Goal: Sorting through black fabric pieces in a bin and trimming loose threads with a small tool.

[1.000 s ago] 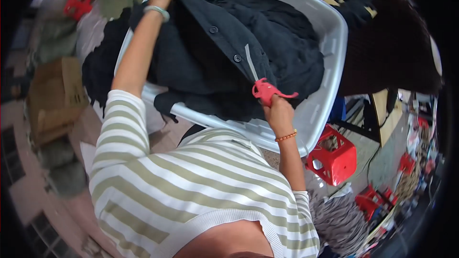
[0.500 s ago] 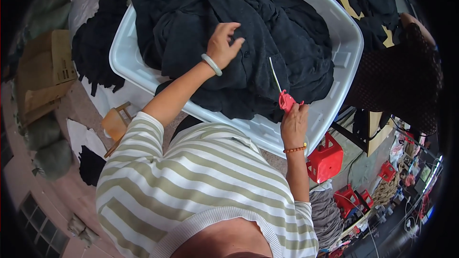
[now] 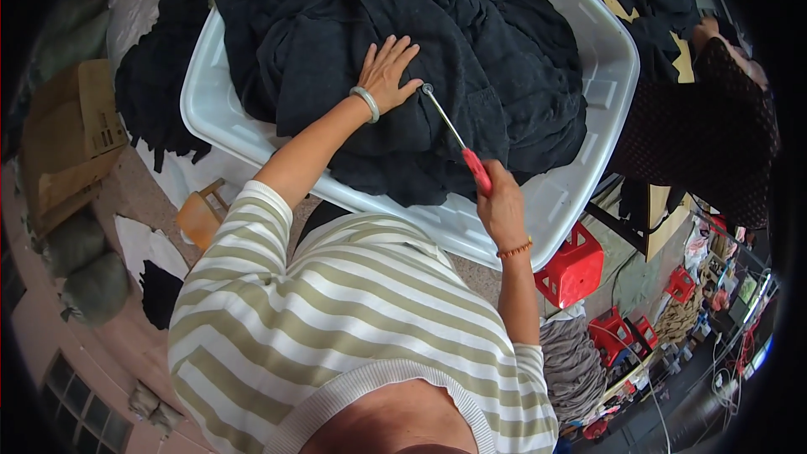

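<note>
Dark garments (image 3: pixel 311 76) lie heaped in a large white plastic tub (image 3: pixel 611 67) in front of me. My left hand (image 3: pixel 387 76) rests flat on the cloth with its fingers spread and holds nothing. In my right hand (image 3: pixel 502 204) is a red-handled tool (image 3: pixel 477 171) with a thin metal shaft and a small round tip. That tip is at the cloth, close beside my left thumb; whether it presses on the fabric I cannot tell. My right fingers are wrapped round the handle and hide its lower end.
A red plastic stool (image 3: pixel 573 267) stands by the tub's near right corner. Another person (image 3: pixel 698 139) in dark dotted clothing is at the right. On the left are a cardboard box (image 3: pixel 80 130), a wooden stool (image 3: pixel 200 217) and more black cloth (image 3: pixel 164 71).
My left hand has gone from raised and curled to flat on the cloth. My right hand has moved left, swinging the tool's tip left and up toward my left thumb.
</note>
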